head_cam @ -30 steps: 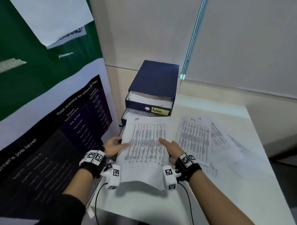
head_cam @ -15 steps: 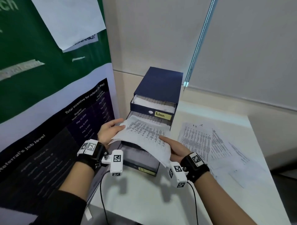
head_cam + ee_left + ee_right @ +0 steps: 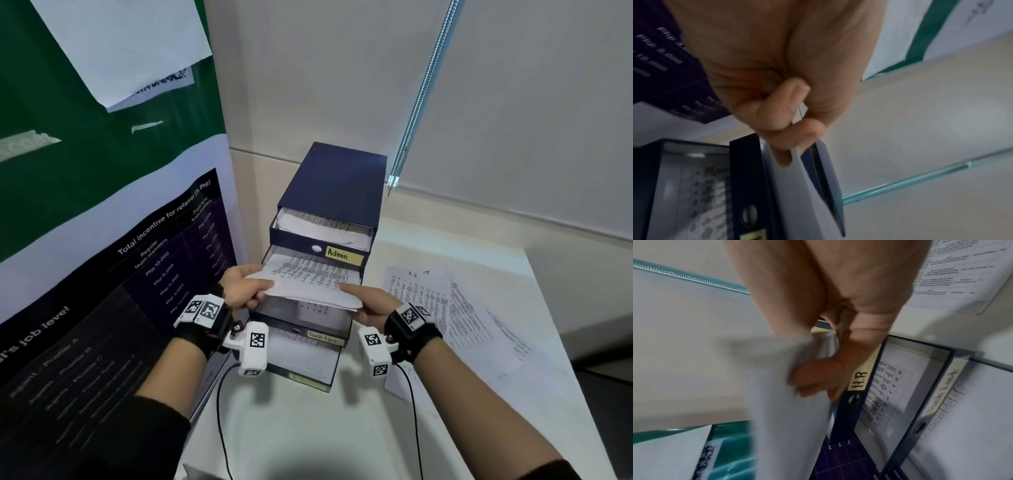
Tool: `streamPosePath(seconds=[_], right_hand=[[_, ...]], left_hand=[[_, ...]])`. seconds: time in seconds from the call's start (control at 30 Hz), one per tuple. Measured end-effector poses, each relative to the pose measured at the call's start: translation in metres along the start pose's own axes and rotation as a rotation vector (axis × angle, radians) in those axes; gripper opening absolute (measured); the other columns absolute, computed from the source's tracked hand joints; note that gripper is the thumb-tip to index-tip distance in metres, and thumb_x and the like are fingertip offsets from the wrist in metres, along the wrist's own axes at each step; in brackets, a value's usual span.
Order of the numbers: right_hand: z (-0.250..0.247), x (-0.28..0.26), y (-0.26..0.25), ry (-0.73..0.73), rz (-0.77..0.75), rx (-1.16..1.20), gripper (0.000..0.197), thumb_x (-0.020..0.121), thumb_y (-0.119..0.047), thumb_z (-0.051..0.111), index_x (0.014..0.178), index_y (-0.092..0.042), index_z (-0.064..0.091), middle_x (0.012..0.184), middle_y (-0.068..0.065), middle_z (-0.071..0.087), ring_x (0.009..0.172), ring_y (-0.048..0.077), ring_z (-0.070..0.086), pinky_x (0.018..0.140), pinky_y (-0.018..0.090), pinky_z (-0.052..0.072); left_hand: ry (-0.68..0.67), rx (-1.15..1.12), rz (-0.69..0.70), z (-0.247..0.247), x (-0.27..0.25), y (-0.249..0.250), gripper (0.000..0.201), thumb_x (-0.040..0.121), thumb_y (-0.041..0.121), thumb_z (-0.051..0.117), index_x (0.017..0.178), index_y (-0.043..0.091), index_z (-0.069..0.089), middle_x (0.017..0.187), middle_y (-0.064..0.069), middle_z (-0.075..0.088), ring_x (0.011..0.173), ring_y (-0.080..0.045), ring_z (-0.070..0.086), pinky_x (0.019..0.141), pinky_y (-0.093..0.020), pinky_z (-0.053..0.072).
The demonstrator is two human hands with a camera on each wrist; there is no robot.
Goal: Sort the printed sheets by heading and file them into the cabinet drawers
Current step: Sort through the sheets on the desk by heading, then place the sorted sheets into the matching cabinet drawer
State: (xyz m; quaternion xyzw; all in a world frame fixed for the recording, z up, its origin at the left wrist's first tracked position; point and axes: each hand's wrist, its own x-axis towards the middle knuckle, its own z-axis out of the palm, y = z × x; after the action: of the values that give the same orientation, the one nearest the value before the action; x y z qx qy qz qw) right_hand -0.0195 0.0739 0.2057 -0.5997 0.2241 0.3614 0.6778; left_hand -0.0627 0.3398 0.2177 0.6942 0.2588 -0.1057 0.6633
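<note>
A dark blue drawer cabinet stands at the table's back left, with its drawers pulled out in steps. The top drawer carries an "Admin" label. Below it comes the "H.R" drawer, then one with a "Tech" label. Both hands hold one printed sheet over the H.R drawer, its far edge just under the Admin front. My left hand pinches the sheet's left edge between thumb and fingers. My right hand grips the right edge, thumb on top.
Several more printed sheets lie spread on the white table to the right of the cabinet. A large poster board stands close along the left. A blind chain hangs by the wall behind.
The sheet lay flat on the table under both hands. Both hands lifted it and carried it forward to the cabinet, where it now sits lower over the H.R drawer.
</note>
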Motion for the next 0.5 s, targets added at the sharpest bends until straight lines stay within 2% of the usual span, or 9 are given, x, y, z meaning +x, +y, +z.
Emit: streamPosePath(seconds=[0.07,0.13,0.2,0.27,0.33,0.4,0.43,0.47,0.5], right_hand=[[-0.007,0.007,0.0,-0.121,0.071,0.007,0.021,0.093,-0.021,0.062,0.095,-0.001,0.068,0.067,0.008,0.065,0.037,0.005,0.053,0.036,0.011,0.045],[-0.01,0.01,-0.006,-0.188,0.106,0.059,0.016,0.095,-0.016,0.059,0.096,0.0,0.063,0.063,0.006,0.066,0.035,0.003,0.052,0.035,0.009,0.043],[-0.012,0.02,-0.014,-0.201,0.137,0.134,0.013,0.093,-0.012,0.058,0.093,0.001,0.06,0.052,0.004,0.062,0.035,0.004,0.055,0.037,0.008,0.044],[-0.014,0.032,-0.024,-0.144,0.117,0.244,0.008,0.092,-0.006,0.058,0.091,0.002,0.059,0.056,0.008,0.064,0.039,0.005,0.059,0.039,0.011,0.048],[-0.015,0.046,-0.03,-0.092,0.091,0.351,0.006,0.091,-0.002,0.058,0.094,0.003,0.059,0.068,0.012,0.066,0.046,0.008,0.063,0.043,0.015,0.052],[-0.013,0.054,-0.033,-0.09,0.094,0.416,0.012,0.093,0.0,0.056,0.103,0.006,0.057,0.077,0.014,0.064,0.058,0.013,0.068,0.053,0.019,0.058],[-0.011,0.059,-0.034,-0.086,0.087,0.431,0.017,0.094,0.002,0.054,0.109,0.008,0.055,0.085,0.016,0.063,0.069,0.017,0.069,0.061,0.021,0.06],[-0.01,0.062,-0.035,-0.089,0.072,0.438,0.023,0.093,0.005,0.053,0.116,0.01,0.053,0.096,0.019,0.061,0.084,0.021,0.068,0.067,0.024,0.06],[-0.009,0.064,-0.036,-0.089,0.056,0.441,0.029,0.093,0.008,0.052,0.121,0.012,0.05,0.107,0.023,0.058,0.096,0.027,0.065,0.072,0.027,0.06]], left_hand=[[0.052,0.029,0.039,0.005,0.012,0.004,0.049,0.086,-0.01,0.063,0.131,0.003,0.049,0.07,-0.011,0.059,0.033,-0.006,0.044,0.031,-0.015,0.03],[0.102,0.034,0.059,0.012,0.027,0.008,0.05,0.085,-0.007,0.066,0.131,0.003,0.049,0.069,-0.011,0.062,0.035,-0.007,0.048,0.035,-0.019,0.039],[0.173,0.101,0.107,0.021,0.036,0.013,0.047,0.083,0.007,0.075,0.125,0.011,0.053,0.068,-0.006,0.064,0.042,-0.01,0.055,0.046,-0.024,0.047],[0.3,0.254,0.224,0.031,0.04,0.016,0.039,0.077,0.025,0.081,0.106,0.016,0.057,0.072,0.003,0.061,0.056,-0.013,0.059,0.055,-0.025,0.047],[0.339,0.316,0.369,0.04,0.045,0.018,0.032,0.074,0.031,0.083,0.084,0.016,0.057,0.073,0.006,0.058,0.065,-0.011,0.055,0.057,-0.024,0.042],[0.25,0.413,0.484,0.052,0.055,0.017,0.03,0.074,0.033,0.083,0.073,0.015,0.058,0.062,0.009,0.053,0.059,-0.007,0.049,0.055,-0.023,0.04],[0.185,0.501,0.528,0.059,0.062,0.015,0.026,0.075,0.034,0.082,0.073,0.018,0.062,0.062,0.01,0.052,0.057,-0.006,0.048,0.055,-0.023,0.041],[0.11,0.587,0.542,0.064,0.071,0.012,0.019,0.077,0.036,0.08,0.079,0.022,0.067,0.067,0.009,0.057,0.062,-0.006,0.051,0.059,-0.026,0.046],[0.025,0.657,0.535,0.071,0.078,0.011,0.016,0.082,0.038,0.075,0.089,0.025,0.071,0.079,0.007,0.065,0.072,-0.008,0.058,0.069,-0.03,0.052]])
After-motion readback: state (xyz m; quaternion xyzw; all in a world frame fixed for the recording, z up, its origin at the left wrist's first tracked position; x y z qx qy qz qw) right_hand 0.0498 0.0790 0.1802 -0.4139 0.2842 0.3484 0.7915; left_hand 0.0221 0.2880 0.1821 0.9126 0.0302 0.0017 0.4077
